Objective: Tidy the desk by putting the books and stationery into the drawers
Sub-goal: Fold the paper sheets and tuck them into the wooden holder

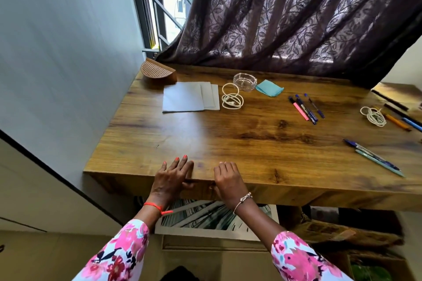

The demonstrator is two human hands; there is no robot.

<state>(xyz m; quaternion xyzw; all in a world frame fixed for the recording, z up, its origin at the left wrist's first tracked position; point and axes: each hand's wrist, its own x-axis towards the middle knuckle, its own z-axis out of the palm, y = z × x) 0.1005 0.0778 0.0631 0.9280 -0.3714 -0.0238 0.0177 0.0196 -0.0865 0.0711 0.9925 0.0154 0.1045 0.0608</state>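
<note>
On the wooden desk (228, 134) lie grey paper sheets (189, 98) at the back left, a group of pens and a pink highlighter (306, 107) right of centre, two pens (374, 157) near the front right, and pencils (399, 121) at the right edge. Blue sticky notes (269, 88) sit at the back. My left hand (173, 175) rests with straight fingers on the desk's front edge. My right hand (228, 178) has bent fingers over the same edge, thumb on the front face. Below, a book with a striped cover (205, 219) lies in an open drawer.
A coiled white cable (231, 98), a glass dish (245, 81) and a brown wooden holder (158, 72) stand at the back. Another coiled cord (373, 116) lies at the right. A dark curtain (296, 18) hangs behind the desk; a wall (68, 52) bounds the left.
</note>
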